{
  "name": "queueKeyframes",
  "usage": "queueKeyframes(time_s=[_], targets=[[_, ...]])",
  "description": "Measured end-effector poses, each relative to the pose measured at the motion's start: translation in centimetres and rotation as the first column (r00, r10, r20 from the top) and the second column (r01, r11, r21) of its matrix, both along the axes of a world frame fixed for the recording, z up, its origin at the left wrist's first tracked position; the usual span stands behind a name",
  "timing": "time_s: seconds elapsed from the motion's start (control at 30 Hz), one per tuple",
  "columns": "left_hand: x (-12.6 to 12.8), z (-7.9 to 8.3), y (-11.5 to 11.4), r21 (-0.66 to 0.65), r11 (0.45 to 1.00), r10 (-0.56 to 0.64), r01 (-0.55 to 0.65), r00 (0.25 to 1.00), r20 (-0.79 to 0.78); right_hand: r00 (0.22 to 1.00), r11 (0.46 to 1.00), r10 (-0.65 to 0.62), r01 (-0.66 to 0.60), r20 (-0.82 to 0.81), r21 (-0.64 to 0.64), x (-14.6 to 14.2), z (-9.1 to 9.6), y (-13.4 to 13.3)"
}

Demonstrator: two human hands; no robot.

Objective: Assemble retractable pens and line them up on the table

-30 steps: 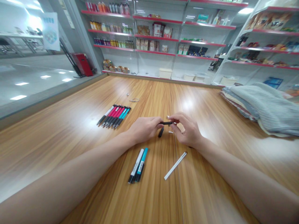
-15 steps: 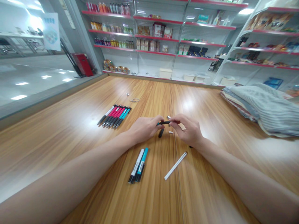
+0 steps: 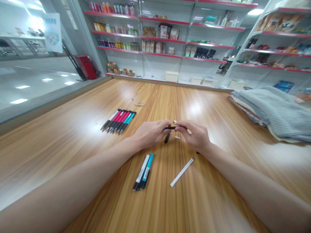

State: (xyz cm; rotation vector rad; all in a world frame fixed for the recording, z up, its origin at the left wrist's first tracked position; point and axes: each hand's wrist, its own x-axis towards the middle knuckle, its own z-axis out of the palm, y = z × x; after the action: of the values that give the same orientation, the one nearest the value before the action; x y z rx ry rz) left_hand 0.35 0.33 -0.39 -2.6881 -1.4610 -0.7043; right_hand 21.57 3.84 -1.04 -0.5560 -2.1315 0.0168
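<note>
The short black pen piece [image 3: 170, 128] sat level in the air just above the wooden table [image 3: 73, 136], near its middle, and I watched it pinched from both ends. It looked slim, dark and matte, with a small silvery tip [image 3: 175, 121] showing close to its right end; whether the two were joined I could not tell.

The left hand [image 3: 150, 132] came in with the forearm low over the table, knuckles up, thumb and forefinger closed on the piece's left end. The right hand [image 3: 195, 136] mirrored it, fingers curled and fingertips tight on the right end, so the two hands almost met.

Right beneath them lay a stubby black part [image 3: 167, 138] and, just beside it, a tiny white bit [image 3: 177, 137]. Nearer me, a thin white tube [image 3: 182, 172] lay slanted by the right wrist, and two pens [image 3: 143, 171], one white and one teal, lay side by side touching each other under the left forearm. Out to the left, a tidy row of pens [image 3: 119, 120] in white, pink and teal lay packed together.

At the far right edge rested a stack of folded cloths [image 3: 274, 110]. Behind the table, red-edged shelves [image 3: 160, 38] held bottles and packets, and a pale bin [image 3: 172, 76] stood on the bottom shelf; I could not see into it.
</note>
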Motion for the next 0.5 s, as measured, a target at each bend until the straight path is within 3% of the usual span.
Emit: queueKeyframes(time_s=[0.3,0.5], targets=[[-0.01,0.20,0.04,0.021,1.000,0.023,-0.022,0.999,-0.036,0.999,0.999,0.033,-0.033,0.008,-0.012,0.11,0.09,0.05],[-0.18,-0.08,0.14,0.036,0.999,0.010,-0.011,1.000,0.024,0.997,0.997,0.078,-0.078,0.024,-0.004,0.02,0.06,0.07]])
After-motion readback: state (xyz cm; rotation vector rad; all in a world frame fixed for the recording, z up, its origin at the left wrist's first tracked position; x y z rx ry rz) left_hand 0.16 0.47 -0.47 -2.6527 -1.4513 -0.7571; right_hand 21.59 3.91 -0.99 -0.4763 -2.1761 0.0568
